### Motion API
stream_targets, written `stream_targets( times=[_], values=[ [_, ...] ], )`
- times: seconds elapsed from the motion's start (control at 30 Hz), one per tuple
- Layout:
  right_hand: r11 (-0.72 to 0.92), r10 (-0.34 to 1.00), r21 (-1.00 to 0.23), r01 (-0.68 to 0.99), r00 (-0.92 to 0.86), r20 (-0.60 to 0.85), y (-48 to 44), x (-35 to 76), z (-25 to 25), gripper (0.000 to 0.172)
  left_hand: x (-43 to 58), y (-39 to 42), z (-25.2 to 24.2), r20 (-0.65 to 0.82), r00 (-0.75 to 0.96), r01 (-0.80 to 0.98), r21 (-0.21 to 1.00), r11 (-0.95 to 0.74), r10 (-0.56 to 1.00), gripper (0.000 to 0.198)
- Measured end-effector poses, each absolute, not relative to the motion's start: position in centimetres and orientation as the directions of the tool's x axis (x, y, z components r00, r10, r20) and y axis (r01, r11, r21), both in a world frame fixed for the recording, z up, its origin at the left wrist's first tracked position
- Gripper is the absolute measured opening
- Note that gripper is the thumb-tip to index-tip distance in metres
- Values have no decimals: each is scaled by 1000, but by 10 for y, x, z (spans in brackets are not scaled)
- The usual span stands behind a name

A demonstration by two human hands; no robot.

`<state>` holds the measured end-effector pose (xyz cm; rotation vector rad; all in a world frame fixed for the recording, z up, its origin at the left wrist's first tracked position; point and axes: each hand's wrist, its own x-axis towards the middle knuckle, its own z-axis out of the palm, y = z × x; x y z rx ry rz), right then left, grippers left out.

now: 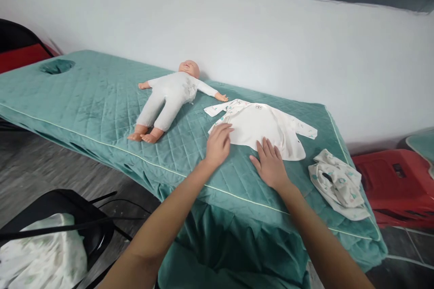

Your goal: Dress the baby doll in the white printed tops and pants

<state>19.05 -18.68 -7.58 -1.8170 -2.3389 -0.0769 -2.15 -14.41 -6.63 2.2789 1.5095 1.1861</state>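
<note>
A small white long-sleeved garment (257, 124) with patterned sleeves lies spread on the green quilted bed cover (190, 144). My left hand (219, 144) rests at the garment's lower left edge, fingers extended and slightly bent. Along its lower edge, my right hand (270, 162) lies with fingers spread, the tips touching the cloth. Neither hand grips anything. Left of the garment, a baby doll (169, 97) in a whitish bodysuit lies on its back, one hand near a sleeve. A crumpled patterned cloth (337, 183) sits at the right end of the bed.
Beyond the bed stands a white wall (271, 49). A black chair (98, 230) at lower left holds patterned cloth (50, 253). Red plastic furniture (396, 185) stands at right, and a red and black chair (23, 54) at far left. The bed has a face hole (57, 66).
</note>
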Motion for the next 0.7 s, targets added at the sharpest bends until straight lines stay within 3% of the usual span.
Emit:
stream_targets(
  times=[0.07,0.17,0.3,0.43,0.57,0.7],
  values=[
    [303,944,-118,946,-281,171,-206,191,-75,69,-49,-146,-66,564,-21,732,571,-371,826,33],
    [332,941,-270,904,-299,159,-221,191,-71,67,-87,-128,-67,465,-284,753,649,-105,838,34],
    [244,970,-616,749,-203,136,-200,179,-60,65,-113,-84,-69,348,-182,818,572,-54,920,52],
    [57,998,-909,412,-40,44,-138,157,-53,67,-118,-46,-73,301,-78,847,523,-96,951,52],
    [-74,990,-990,119,131,-58,-58,132,-57,76,-122,-18,-75,328,-54,802,577,-155,943,38],
    [-62,978,-984,-166,189,-93,0,113,-64,73,-130,7,-79,352,-74,748,638,-182,933,20]
  ],
)
